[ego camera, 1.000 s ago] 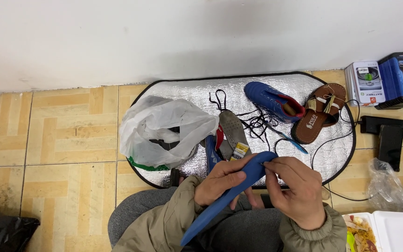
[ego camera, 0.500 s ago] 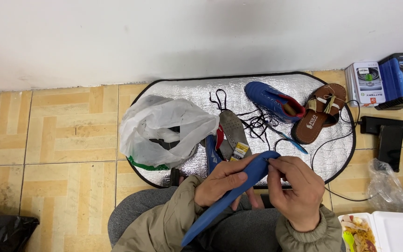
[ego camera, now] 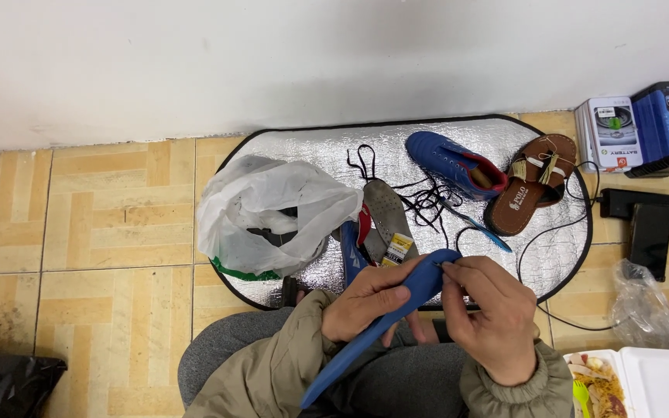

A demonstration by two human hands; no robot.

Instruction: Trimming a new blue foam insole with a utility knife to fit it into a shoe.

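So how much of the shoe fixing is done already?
Done: one blue shoe lies on the silver mat with its black laces loose beside it. In hand: the left hand holds a blue sole while the right hand pinches its tip. Left: the sole is not yet in any shoe.

A matt blue foam insole [ego camera: 381,329] is held over grey cloth trousers [ego camera: 404,383]. Far of it, a crinkled, shiny silver foil mat [ego camera: 396,151] is spread on glossy tan ceramic floor tiles [ego camera: 79,224], with a thin translucent white plastic bag [ego camera: 272,209] at its left.
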